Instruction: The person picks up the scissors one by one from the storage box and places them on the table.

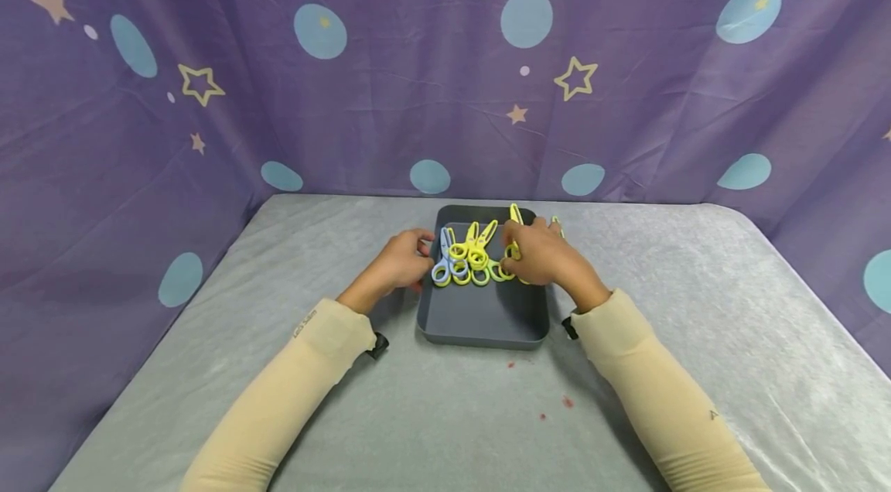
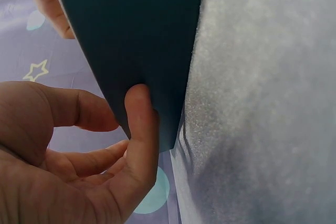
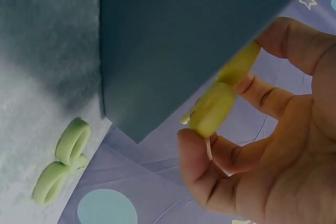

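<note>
At the left wall of the dark grey tray (image 1: 480, 326), the left hand (image 1: 402, 260) grips the edge; in the left wrist view its thumb (image 2: 140, 108) lies on the outer wall. Above the tray's right side the right hand (image 1: 539, 251) holds yellow scissors (image 1: 515, 215), pinched by the handle loops (image 3: 212, 109) in the right wrist view, blades pointing away. Inside the tray, blue scissors (image 1: 445, 244) lie at the left, and several yellow scissors (image 1: 477, 244) overlap in the middle, with green handle loops (image 1: 480, 276) below them.
Green-handled scissors (image 3: 73, 141) lie on the grey cloth outside the tray's right wall, partly behind the right hand in the head view. The cloth-covered table (image 1: 334, 430) ends at a purple patterned curtain (image 1: 376, 105). Small red marks (image 1: 567, 402) show on the cloth.
</note>
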A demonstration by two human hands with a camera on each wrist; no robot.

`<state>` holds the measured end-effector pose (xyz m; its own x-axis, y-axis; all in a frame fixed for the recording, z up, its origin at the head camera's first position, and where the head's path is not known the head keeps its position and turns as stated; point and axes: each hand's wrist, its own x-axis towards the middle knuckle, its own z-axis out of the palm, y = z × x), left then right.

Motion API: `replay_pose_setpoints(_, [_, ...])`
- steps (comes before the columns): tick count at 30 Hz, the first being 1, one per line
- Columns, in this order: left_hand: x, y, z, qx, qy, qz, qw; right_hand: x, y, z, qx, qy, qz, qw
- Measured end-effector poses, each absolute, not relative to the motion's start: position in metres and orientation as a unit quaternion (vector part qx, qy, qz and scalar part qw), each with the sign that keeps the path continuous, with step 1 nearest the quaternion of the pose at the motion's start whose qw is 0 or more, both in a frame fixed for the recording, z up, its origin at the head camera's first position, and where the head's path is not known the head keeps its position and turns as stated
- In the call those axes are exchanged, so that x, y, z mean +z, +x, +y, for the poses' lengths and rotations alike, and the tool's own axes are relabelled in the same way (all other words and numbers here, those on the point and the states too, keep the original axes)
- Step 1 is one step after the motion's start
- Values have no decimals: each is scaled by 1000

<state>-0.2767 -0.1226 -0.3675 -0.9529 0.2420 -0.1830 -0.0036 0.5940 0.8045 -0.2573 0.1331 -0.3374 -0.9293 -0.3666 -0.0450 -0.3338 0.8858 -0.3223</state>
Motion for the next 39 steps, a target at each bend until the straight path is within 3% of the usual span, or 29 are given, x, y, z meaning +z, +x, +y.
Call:
replay_pose_setpoints(16, [-368, -279, -123, 450, 72, 880, 136, -332, -255, 156, -163, -165, 973, -11])
replay_pose_setpoints(39, [-368, -277, -123, 448, 69, 881, 135, -335, -258, 194, -147, -110, 983, 5])
